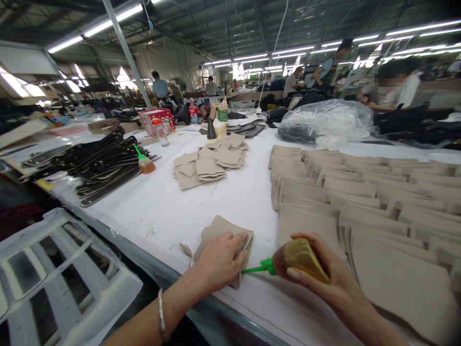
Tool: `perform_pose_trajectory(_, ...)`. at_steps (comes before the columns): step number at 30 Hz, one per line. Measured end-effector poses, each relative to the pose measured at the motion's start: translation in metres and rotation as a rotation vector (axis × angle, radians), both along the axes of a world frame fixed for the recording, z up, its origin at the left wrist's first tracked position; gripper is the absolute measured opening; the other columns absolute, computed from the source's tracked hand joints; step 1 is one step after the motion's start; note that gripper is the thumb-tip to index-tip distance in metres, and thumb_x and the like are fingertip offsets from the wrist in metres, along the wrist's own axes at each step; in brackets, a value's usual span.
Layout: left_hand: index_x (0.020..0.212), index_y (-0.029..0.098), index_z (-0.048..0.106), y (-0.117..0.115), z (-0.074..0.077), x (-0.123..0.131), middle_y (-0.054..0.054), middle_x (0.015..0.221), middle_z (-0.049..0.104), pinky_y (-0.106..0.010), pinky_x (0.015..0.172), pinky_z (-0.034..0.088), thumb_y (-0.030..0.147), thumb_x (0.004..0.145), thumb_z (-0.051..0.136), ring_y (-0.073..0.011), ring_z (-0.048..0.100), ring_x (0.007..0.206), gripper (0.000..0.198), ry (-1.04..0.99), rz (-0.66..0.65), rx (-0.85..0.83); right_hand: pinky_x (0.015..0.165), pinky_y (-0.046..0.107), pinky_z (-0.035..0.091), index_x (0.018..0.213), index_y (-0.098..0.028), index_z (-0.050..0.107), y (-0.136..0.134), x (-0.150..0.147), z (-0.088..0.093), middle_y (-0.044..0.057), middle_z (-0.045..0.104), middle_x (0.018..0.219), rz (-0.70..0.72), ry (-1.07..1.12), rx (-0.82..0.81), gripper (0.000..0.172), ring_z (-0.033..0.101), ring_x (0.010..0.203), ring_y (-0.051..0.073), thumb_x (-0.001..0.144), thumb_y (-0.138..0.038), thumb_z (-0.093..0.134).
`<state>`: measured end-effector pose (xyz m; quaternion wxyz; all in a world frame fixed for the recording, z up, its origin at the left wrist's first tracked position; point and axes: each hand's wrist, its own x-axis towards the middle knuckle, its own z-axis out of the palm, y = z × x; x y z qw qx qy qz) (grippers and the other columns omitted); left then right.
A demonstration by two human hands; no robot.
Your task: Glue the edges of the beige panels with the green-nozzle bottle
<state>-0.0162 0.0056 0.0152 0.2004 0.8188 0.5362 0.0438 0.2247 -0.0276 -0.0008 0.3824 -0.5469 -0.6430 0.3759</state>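
My left hand (219, 262) lies flat with fingers pressed on a beige cut piece (220, 229) at the near edge of the white table (223, 202). My right hand (320, 276) is wrapped round an amber glue bottle (300, 257) with a green nozzle (257, 268). The nozzle tip touches the lower edge of the beige piece beside my left fingers. A silver bracelet sits on my left wrist.
Rows of overlapping beige pieces (363, 202) cover the table's right side. A loose beige pile (211, 166) lies mid-table, black strips (97, 163) and a second glue bottle (145, 162) at left. A white plastic crate (57, 278) stands below left. A clear plastic bag (326, 122) and seated people are behind.
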Motion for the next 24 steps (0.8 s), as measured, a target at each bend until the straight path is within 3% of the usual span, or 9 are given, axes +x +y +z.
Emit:
perform_pose_trajectory(4,0.129,0.027,0.051,0.0,0.0,0.001,-0.005,0.094,0.062,-0.034,0.078,0.047,0.03,0.092,0.035,-0.0241,0.062,0.087,0.041,-0.02,-0.003,-0.004,0.073,0.031,0.049,0.118,-0.026,0.044,0.005,0.002,-0.001,0.0,0.059,0.097,-0.125,-0.037,0.079,0.054,0.061,0.083,0.022,0.079,-0.055,0.068)
perform_pose_trajectory(10,0.13,0.027,0.051,-0.001,-0.004,0.0,-0.005,0.094,0.061,-0.035,0.076,0.047,0.032,0.092,0.037,-0.0245,0.062,0.086,0.042,-0.021,0.001,0.016,0.077,0.03,0.048,0.118,-0.026,0.043,-0.002,0.003,0.001,0.0,0.06,0.098,0.046,0.018,-0.018,0.053,0.06,0.086,0.021,0.08,-0.053,0.068)
perform_pose_trajectory(17,0.131,0.028,0.05,0.003,-0.004,-0.002,-0.004,0.094,0.061,-0.033,0.077,0.046,0.028,0.091,0.035,-0.0231,0.062,0.087,0.043,-0.028,-0.017,0.007,0.072,0.031,0.047,0.118,-0.026,0.046,0.022,0.008,0.002,0.001,0.058,0.097,-0.142,-0.111,0.183,0.051,0.058,0.08,0.021,0.08,-0.052,0.068)
perform_pose_trajectory(21,0.132,0.027,0.05,0.005,-0.005,-0.002,-0.004,0.095,0.062,-0.033,0.079,0.046,0.026,0.09,0.034,-0.0229,0.062,0.089,0.045,-0.057,-0.025,-0.003,0.074,0.03,0.046,0.118,-0.027,0.047,0.02,0.009,-0.002,0.001,0.056,0.105,-0.139,-0.163,0.281,0.048,0.058,0.084,0.02,0.081,-0.049,0.069)
perform_pose_trajectory(24,0.131,0.026,0.052,0.005,-0.004,-0.002,-0.005,0.095,0.062,-0.035,0.08,0.047,0.025,0.089,0.034,-0.0243,0.062,0.089,0.045,-0.068,-0.028,-0.015,0.074,0.03,0.048,0.119,-0.028,0.045,0.014,0.009,-0.003,0.001,0.057,0.102,-0.093,-0.125,0.208,0.05,0.059,0.083,0.02,0.081,-0.05,0.069)
